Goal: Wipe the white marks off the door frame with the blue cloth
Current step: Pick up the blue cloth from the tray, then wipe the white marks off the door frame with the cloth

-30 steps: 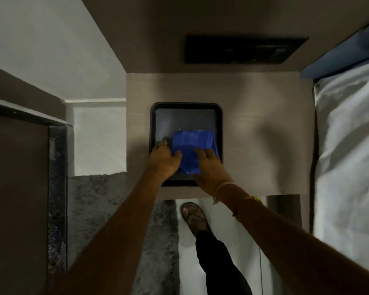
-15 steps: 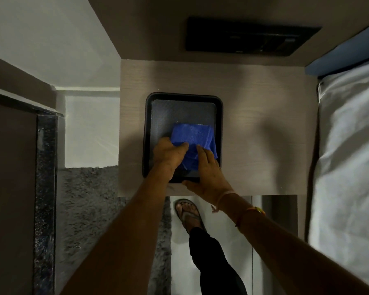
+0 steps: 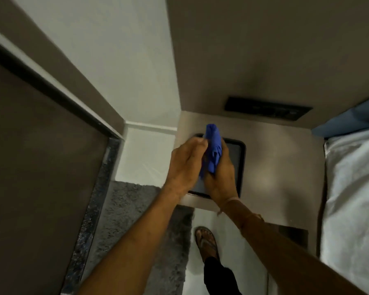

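Nearest: sandalled foot (image 3: 207, 241) standing on pale floor, grey rug (image 3: 136, 220) to its left. Both hands are gripping the blue cloth (image 3: 213, 152) btwn them, bunched upright, lifted clear above the dark tray (image 3: 242, 167) on the wooden side table (image 3: 275, 167): left hand (image 3: 185, 167) pinching its upper part, right hand (image 3: 221, 177) clenching the lower. Progress, judging: cloth is in hand, wiping not yet begun; no white marks are showing from here. Door frame (image 3: 102, 124) is running along the left, well apart from the cloth. Bed w/ white sheet (image 3: 354, 199) at right; dark wall panel (image 3: 268, 110) farthest.
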Motion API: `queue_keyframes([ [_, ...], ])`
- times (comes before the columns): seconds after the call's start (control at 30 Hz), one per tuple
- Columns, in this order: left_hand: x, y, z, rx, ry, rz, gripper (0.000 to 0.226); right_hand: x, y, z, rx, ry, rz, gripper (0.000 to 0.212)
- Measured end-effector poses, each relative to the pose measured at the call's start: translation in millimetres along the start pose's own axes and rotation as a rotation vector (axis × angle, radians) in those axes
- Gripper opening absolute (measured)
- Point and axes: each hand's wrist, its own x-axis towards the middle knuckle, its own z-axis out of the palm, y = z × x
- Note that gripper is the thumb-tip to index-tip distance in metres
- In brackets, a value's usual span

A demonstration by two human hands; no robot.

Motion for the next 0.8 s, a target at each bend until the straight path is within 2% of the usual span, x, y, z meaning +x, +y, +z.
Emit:
queue_keyframes([
  [0.07,-18,22,-35,0.069,0.084,0.132,0.033,-6,-43,8,0.115,-0.004,-0.082,0.054],
  [0.23,-108,84,-155,0.225,0.479,0.31,0.032,-54,-187,36,0.302,-0.133,-0.316,0.051],
  [0.37,-226,134,-270,0.401,0.837,0.431,0.037,-132,-320,74,0.379,-0.234,-0.54,0.053],
  [0.57,-418,177,-392,0.713,1.202,0.6,0.04,-275,-469,122,0.569,-0.394,-0.982,0.064],
  [0.7,-561,191,-450,0.938,1.447,0.612,0.042,-399,-544,151,0.723,-0.503,-1.229,0.066],
  [0.8,-653,192,-477,1.068,1.6,0.55,0.043,-478,-584,164,0.813,-0.58,-1.43,0.061],
])
